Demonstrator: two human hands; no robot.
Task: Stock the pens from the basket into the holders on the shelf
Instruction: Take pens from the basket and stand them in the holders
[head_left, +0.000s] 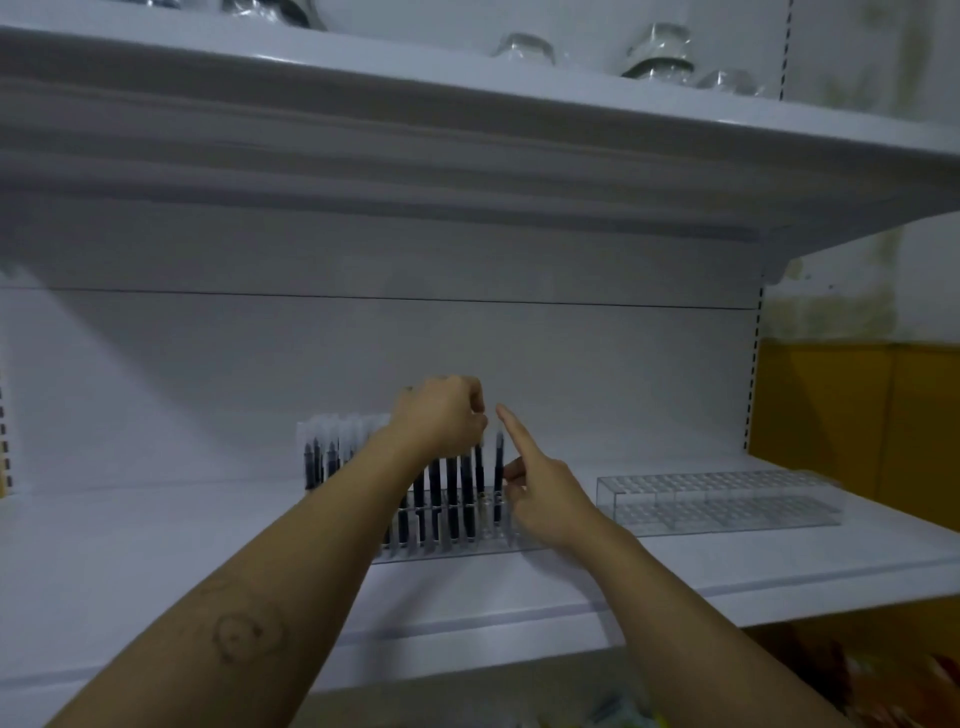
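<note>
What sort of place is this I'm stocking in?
Most likely a shop's stationery section: a white metal display shelf with a slotted upright, a clear holder filled with dark pens beside an empty holder, and glassware on the level above.

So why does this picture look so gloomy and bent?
Head view: dim, bluish light; the upper shelf casts a deep shadow beneath itself; the wide lens bows its front edge; the glassware on top and the pens look soft, slightly blurred.
</note>
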